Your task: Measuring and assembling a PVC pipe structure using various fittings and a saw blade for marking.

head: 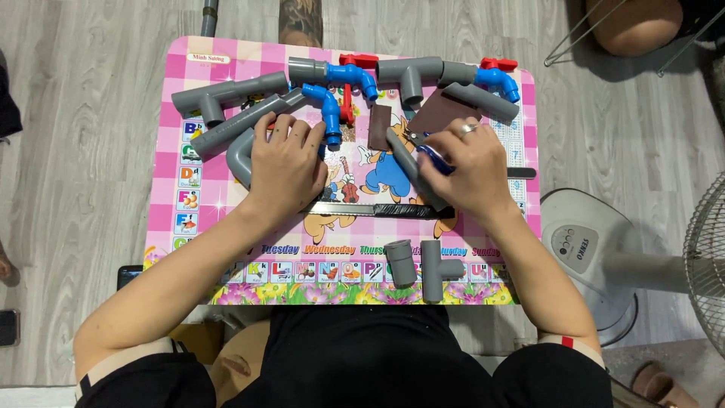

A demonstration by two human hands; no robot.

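The person is sitting over a small pink checked table (170, 151) printed with cartoon figures, alphabet picture squares down its left edge and coloured weekday words along its front; a small pale label is sitting in the table's far left corner.

The left hand (287, 162) is lying palm down with fingers spread, pressing on a curved grey pipe elbow (240, 155) and touching a long grey pipe (242, 121) beside a blue tap (330, 109). The right hand (468, 162), wearing a ring, is closing around a short grey pipe (404, 155) that is running slantwise under the palm, together with a dark blue-handled tool (434, 157); what kind of tool it is cannot be made out, since the fingers are covering most of it.

A hacksaw blade (355, 208) with a black taped end is lying across the table just in front of both hands. Two dark brown sandpaper pieces (377, 125) are lying behind the right hand. Grey tee fittings and blue taps with red handles (359, 60) are crowding the far edge. A grey coupling (401, 261) and a tee fitting (434, 270) are standing near the front edge, hiding some of the printed words. A standing fan's base (581, 242) is sitting to the right, its grille cut off by the frame.
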